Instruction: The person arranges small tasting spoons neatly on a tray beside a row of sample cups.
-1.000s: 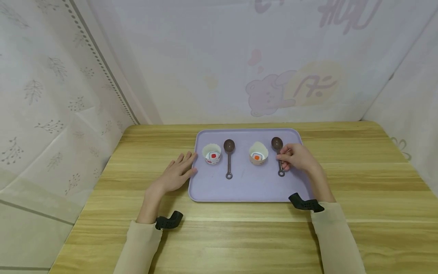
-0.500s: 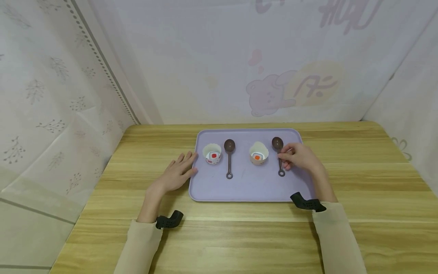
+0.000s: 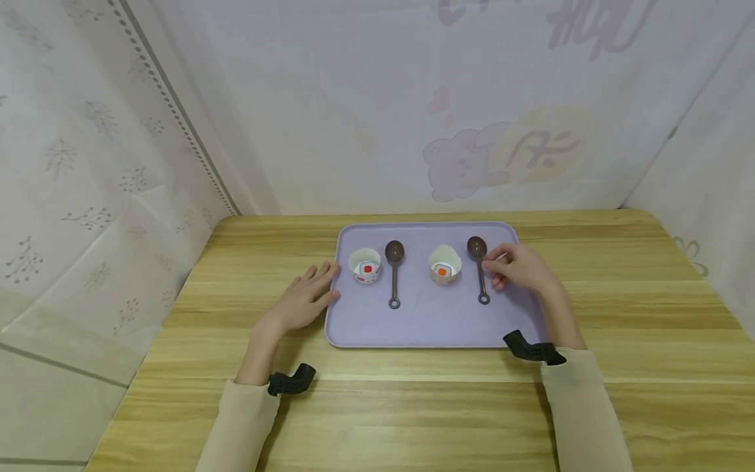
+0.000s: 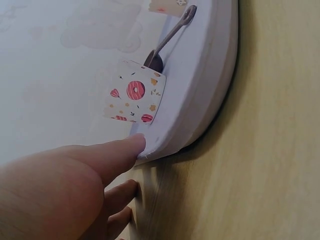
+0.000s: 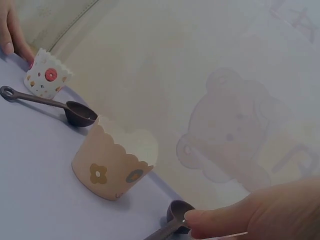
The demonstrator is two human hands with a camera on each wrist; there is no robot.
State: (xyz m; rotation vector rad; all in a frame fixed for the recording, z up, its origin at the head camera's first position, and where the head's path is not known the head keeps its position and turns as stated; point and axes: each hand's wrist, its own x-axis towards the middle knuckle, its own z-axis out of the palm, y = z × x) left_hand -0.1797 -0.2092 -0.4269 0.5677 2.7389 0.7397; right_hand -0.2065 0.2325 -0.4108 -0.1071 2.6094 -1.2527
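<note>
A lavender tray [image 3: 407,331] bears two paper baking cups and two brown measuring spoons. My left hand [image 3: 301,301] lies with fingers spread at the tray's left rim, nearest the white cup [image 3: 367,275] printed with donuts; a red-marked square shows inside. Right of that cup lies one measuring spoon [image 3: 394,269], bowl away from me. The tan cup [image 3: 442,278] holds an orange-marked square. My right hand [image 3: 522,270] is just right of the other measuring spoon [image 3: 480,278], fingers loosely bent, thumb tip close beside its handle. In the right wrist view the thumb overlaps this spoon's bowl [image 5: 177,212].
The tray sits on a wood-grain table [image 3: 413,419]. Behind it hangs a pale curtain [image 3: 330,131] with a bear print, and a leaf-patterned curtain [image 3: 88,164] hangs at the left. Black wrist cameras [image 3: 293,380] stick out from both sleeves.
My right hand has let go of the right measuring spoon's handle and drawn slightly right. The left hand, cups and spoons stay where they were.
</note>
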